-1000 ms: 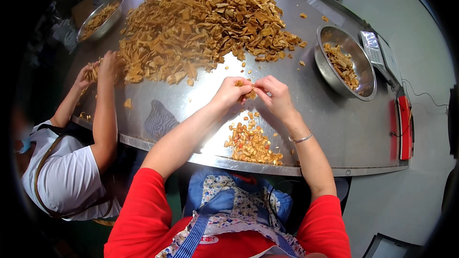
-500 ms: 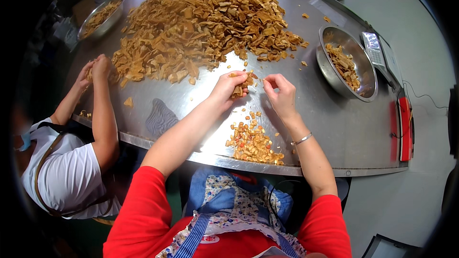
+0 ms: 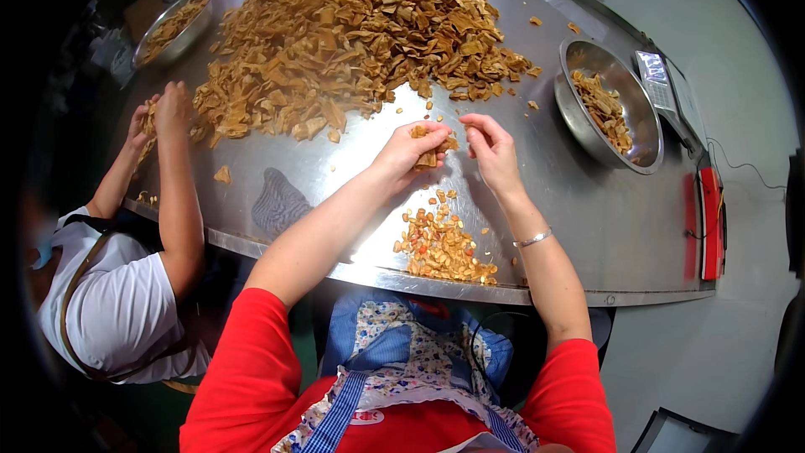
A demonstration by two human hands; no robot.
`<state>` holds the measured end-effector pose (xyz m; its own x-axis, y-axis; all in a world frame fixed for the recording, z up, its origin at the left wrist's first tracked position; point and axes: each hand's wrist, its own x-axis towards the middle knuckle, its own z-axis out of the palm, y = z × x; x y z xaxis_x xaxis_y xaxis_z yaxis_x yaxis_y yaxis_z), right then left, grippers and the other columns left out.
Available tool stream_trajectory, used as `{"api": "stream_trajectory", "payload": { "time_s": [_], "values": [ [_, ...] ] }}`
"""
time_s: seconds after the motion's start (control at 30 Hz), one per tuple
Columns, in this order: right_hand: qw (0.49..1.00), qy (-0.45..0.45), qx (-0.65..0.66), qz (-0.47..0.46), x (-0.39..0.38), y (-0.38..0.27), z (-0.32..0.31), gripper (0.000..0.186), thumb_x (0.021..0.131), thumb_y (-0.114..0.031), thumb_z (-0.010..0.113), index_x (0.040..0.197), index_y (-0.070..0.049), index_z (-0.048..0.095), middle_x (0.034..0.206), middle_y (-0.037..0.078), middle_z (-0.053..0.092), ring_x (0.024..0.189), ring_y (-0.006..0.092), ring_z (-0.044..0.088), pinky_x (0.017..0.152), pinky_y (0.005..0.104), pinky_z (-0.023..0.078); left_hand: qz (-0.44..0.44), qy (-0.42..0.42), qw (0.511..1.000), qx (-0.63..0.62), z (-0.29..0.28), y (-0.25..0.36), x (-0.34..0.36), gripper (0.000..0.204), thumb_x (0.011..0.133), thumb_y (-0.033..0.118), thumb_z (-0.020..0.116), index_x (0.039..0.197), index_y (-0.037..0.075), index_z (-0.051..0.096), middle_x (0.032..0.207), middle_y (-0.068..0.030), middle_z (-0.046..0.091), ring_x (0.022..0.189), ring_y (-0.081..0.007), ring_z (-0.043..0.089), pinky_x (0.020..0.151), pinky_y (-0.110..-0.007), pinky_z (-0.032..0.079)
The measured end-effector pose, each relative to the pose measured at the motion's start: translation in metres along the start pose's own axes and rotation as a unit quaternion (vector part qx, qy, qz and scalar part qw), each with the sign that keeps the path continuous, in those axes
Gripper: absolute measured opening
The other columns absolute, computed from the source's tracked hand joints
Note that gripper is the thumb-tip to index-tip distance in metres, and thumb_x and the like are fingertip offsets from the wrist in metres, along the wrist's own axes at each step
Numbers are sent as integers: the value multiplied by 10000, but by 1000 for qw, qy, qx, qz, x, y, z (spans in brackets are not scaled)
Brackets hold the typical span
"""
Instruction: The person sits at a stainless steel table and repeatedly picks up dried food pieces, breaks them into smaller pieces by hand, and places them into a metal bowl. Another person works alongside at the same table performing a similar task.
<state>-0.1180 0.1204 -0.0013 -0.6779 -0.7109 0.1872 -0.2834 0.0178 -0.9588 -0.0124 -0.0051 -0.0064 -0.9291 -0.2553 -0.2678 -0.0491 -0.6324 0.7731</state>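
- L hand [image 3: 411, 148]: grip closed on a few brown dried flakes [image 3: 427, 162], held over the steel table [image 3: 604, 231], btwn the big flake heap [image 3: 335, 50] and the small golden bits [image 3: 444, 247] near the edge.
- R hand [image 3: 493, 151]: raised just beside, apart from L; thumb & forefinger brought close, but whether anything's pinched can't be told.
- Step in hand (judged): flakes apparently being picked over by fingertip.
- Next move: a light R pinch prob. called for, w/ L flakes steadied, not crushed.
- More flakes held in steel bowl [image 3: 642, 113], far R.
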Motion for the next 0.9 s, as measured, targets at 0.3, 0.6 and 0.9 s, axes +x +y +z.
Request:
{"api": "stream_trajectory", "payload": {
  "time_s": [0.3, 0.6, 0.9],
  "values": [
    [993, -94, -32, 70, 0, 2, -3, 250, 821, -241, 552, 754, -2, 586, 607, -7, 517, 587, 68, 432, 519, 233, 355, 67, 26, 987, 141, 11, 6, -10, 139, 786, 32, 564, 916, -8, 538, 741, -70, 569, 634, -117, 534, 571, -230, 444],
    [993, -98, -62, -14, -3, -10, -3, 161, 807, -141, 559, 796, 20, 560, 731, 15, 490, 595, 72, 435, 527, 229, 366, 35, 22, 998, 42, -1, 2, -3, 118, 794, 61, 570, 886, -9, 544, 747, -68, 574, 600, -122, 533, 560, -234, 447],
    [986, -37, 149, 70, -4, -3, 3, 141, 821, -139, 556, 735, -27, 561, 599, -26, 486, 512, 41, 415, 473, 181, 338, 61, 18, 994, 85, 3, 1, -7, 140, 765, 39, 600, 881, -3, 535, 744, -75, 573, 599, -126, 535, 546, -236, 443]
  ]
}}
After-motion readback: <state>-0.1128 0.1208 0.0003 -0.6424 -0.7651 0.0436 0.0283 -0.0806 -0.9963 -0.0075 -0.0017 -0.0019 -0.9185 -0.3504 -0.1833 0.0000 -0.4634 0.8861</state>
